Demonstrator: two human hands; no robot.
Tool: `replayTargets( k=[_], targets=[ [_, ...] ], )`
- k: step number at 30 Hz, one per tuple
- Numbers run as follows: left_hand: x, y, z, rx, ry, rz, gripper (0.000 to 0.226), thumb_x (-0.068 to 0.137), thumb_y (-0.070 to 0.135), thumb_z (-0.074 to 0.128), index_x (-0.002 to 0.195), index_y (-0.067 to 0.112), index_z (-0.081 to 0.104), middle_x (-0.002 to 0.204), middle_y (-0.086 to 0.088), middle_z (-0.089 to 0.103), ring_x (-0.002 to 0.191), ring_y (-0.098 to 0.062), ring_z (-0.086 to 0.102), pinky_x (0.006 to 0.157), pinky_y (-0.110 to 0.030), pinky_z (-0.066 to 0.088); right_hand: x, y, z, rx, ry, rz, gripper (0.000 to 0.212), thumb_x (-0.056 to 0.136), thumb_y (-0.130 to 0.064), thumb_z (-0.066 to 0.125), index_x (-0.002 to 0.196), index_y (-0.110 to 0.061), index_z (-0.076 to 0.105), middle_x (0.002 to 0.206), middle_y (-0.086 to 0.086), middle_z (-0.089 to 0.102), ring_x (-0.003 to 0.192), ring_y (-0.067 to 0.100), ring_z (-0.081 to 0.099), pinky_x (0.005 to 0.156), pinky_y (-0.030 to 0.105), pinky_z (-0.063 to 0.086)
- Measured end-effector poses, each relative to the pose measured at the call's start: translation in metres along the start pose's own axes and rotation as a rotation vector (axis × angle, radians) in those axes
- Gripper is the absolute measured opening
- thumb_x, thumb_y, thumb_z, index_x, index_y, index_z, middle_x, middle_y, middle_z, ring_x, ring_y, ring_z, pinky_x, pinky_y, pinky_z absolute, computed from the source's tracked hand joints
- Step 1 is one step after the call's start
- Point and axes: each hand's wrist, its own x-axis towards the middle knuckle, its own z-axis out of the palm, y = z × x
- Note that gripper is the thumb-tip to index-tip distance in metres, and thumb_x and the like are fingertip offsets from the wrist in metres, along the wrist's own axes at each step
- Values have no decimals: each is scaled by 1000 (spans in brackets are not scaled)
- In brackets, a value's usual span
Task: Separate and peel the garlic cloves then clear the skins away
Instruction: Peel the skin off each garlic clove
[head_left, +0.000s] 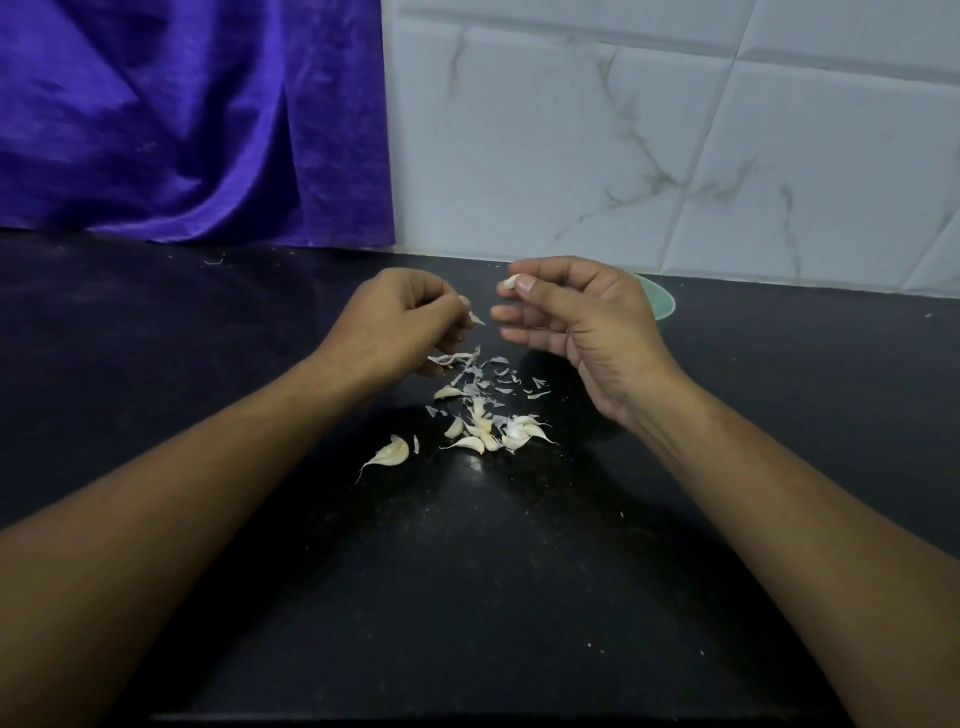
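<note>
garlic peeling at the black counter

a person is standing at the black speckled stone counter (467, 571), with both bare forearms reaching over it. the right hand (582, 322) is pinching a small pale garlic clove (510, 282) between the thumb and the first finger, and its other fingers are curling loosely below. the left hand (400, 322) is curling its fingers and is pinching a thin white scrap of garlic skin (475, 318) at the fingertips. the two hands are hovering near each other above the counter, not touching.

under the hands, thin whitish-purple garlic skins (488, 371) are lying scattered on the counter. just nearer to the person, a small heap of cream garlic cloves with pointed tails (493, 434) is lying close together. a single larger cream clove (392, 453) is lying to the left of the heap, apart from it.

behind the right hand, a pale green round bowl (662, 304) is showing only at its rim, and i cannot tell what is inside it. at the back, a shiny purple cloth (182, 130) is hanging on the left and a white marble-pattern tile wall (675, 156) is standing on the right.
</note>
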Motion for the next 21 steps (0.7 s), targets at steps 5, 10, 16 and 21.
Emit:
replayTargets(
  k=[5, 10, 16, 21],
  targets=[
    [-1, 2, -2, 113, 45, 64, 22, 97, 29, 72, 85, 11, 75, 80, -8, 76, 70, -10, 72, 54, -16, 52, 0, -2, -1, -11, -1, -10, 10, 93, -2, 71, 103, -4, 74, 95, 13, 76, 83, 25, 75, 77, 38, 65],
    [-1, 3, -4, 112, 42, 64, 21, 87, 30, 84, 85, 11, 73, 81, -11, 75, 67, -8, 68, 52, -14, 50, 0, -10, -3, -38, 9, -36, 13, 92, 0, 71, 105, 2, 71, 89, 11, 74, 75, 22, 72, 70, 35, 64],
    [2, -2, -5, 110, 38, 89, 11, 86, 18, 84, 89, 18, 73, 79, -1, 73, 66, -4, 64, 54, -14, 50, 5, -21, -11, -130, 47, -148, 9, 91, 1, 73, 100, 0, 70, 87, 15, 72, 71, 22, 72, 60, 28, 61],
    [4, -6, -4, 122, 33, 126, 9, 89, 18, 81, 91, 24, 75, 80, -1, 74, 69, -11, 66, 59, -19, 54, 16, -28, -35, -400, 179, -315, 9, 88, -3, 76, 92, -8, 70, 76, 10, 71, 71, 22, 73, 65, 28, 56]
  ],
)
